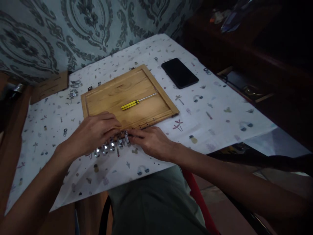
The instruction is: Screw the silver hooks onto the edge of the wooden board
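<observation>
A shallow wooden tray or framed panel (107,94) lies flat on the table, its raised rim facing up. On it rests a screwdriver (130,104) with a yellow and black handle, its shaft pointing right. Along the panel's near edge is a row of shiny metal hooks (112,146). My left hand (97,130) is closed over the row from the left, with bent fingers at the rim. My right hand (151,140) pinches the right end of the row. The fingertips of both hands are partly hidden. Small dark dots mark the near rim, right of the hooks.
A black phone (179,73) lies right of the panel on the patterned white tablecloth (156,163). At the back left are loose shiny metal pieces (73,93) and a brown cardboard piece (50,87). A patterned wall (85,29) borders the table's far side.
</observation>
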The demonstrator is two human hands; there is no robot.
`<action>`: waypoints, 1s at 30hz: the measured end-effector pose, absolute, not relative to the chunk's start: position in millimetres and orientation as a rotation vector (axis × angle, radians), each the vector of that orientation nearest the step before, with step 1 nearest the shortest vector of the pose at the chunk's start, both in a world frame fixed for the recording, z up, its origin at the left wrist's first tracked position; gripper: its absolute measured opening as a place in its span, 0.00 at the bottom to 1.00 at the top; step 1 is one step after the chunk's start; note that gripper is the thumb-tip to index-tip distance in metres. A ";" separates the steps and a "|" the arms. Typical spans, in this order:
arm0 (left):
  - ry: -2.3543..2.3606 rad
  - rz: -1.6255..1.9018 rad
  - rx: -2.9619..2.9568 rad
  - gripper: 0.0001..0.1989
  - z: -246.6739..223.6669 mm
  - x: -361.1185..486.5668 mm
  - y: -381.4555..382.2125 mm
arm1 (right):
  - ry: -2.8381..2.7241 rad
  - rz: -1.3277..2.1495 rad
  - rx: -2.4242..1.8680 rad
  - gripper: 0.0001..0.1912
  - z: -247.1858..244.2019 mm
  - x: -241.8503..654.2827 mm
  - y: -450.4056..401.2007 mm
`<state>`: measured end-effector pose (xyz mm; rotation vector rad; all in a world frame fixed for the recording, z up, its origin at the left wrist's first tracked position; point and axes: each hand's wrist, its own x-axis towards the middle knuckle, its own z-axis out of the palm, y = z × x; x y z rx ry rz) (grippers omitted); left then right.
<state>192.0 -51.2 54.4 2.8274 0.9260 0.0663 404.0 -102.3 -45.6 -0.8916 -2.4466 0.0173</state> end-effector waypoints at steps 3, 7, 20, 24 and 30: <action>1.151 0.253 2.700 0.14 60.0 170.8 -50.5 | -2.424 -0.004 -0.889 0.18 -45.8 403.7 -102.5; 1.568 0.426 2.432 0.15 51.7 129.2 -52.4 | -2.403 -0.037 -0.867 0.16 -47.3 403.4 -102.5; 2.174 0.751 1.918 0.16 -5.6 40.8 -58.1 | -2.437 -0.018 -0.863 0.21 -48.1 404.9 -103.6; 2.165 0.772 1.889 0.15 -14.8 41.3 -57.7 | -2.425 -0.070 -0.864 0.20 -45.3 404.7 -104.4; 2.160 0.753 1.903 0.15 -18.6 41.3 -53.1 | -2.419 -0.061 -0.847 0.20 -41.6 403.7 -104.5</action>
